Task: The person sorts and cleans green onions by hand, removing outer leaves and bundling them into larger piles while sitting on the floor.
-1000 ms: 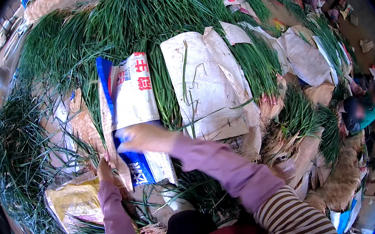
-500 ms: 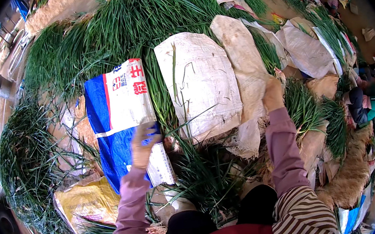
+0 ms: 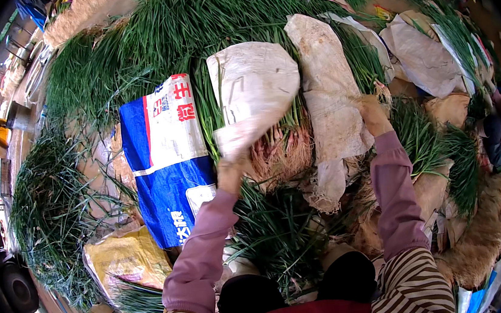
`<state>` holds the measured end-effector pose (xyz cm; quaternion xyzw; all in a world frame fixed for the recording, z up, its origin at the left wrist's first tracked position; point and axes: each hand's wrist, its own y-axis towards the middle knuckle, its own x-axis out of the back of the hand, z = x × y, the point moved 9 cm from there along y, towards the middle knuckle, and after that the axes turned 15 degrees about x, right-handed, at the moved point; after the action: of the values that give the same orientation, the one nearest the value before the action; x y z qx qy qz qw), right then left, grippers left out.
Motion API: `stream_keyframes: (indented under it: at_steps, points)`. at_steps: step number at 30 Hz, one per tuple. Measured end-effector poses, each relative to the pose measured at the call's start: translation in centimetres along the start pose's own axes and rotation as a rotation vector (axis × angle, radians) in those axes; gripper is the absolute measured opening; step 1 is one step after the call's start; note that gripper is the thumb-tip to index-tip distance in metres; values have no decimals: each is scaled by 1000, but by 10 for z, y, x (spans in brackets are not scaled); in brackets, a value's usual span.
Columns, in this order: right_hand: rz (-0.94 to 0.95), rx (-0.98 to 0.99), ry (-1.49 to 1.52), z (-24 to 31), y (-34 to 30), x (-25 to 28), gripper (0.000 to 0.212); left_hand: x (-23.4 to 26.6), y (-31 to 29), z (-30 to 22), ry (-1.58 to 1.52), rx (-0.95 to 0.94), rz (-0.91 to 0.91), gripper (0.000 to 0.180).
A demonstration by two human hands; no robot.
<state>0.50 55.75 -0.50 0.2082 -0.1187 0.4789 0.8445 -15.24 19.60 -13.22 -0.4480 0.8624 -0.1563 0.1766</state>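
My left hand (image 3: 232, 173) is closed on the near left corner of a white woven sack (image 3: 254, 79). The sack's near edge is pulled up and blurred by motion. Under it shows a bundle of scallions (image 3: 283, 150) with reddish bases and pale stringy roots facing me. Just right of it, a stained beige sack (image 3: 328, 81) lies lengthwise. At that sack's right edge, my right hand (image 3: 374, 116) is closed on the cloth, its fingertips partly hidden. A blue and white printed sack (image 3: 169, 171) lies left of my left hand.
Green scallion tops (image 3: 187, 16) cover the far side. Loose leaves (image 3: 49, 220) heap at the left, by a yellow sack (image 3: 130, 258). More leaves (image 3: 283, 238) lie before my knees. Another bunch (image 3: 416, 139) and a pale sack (image 3: 420, 56) are at the right. People (image 3: 498, 130) sit farther right.
My left hand has moved right from the blue and white sack and grasped the white sack. That sack's near edge has come up, baring the roots. My right hand has shifted slightly right.
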Motion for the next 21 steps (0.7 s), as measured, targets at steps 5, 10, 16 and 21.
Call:
stream_keyframes:
  at_steps: [5,10,16,21]
  points:
    - [-111,357,-508,5,24,0,19,81,-9,-36,-748,6,-189,36]
    - [-550,83,153,42,26,-51,22,16,-5,-62,-962,88,76,43]
    - [-603,187,182,113,25,-67,25,-60,-61,-120,-1260,17,711,36]
    - [-698,222,554,199,-1,-65,22,-86,-114,-168,-1322,46,733,42]
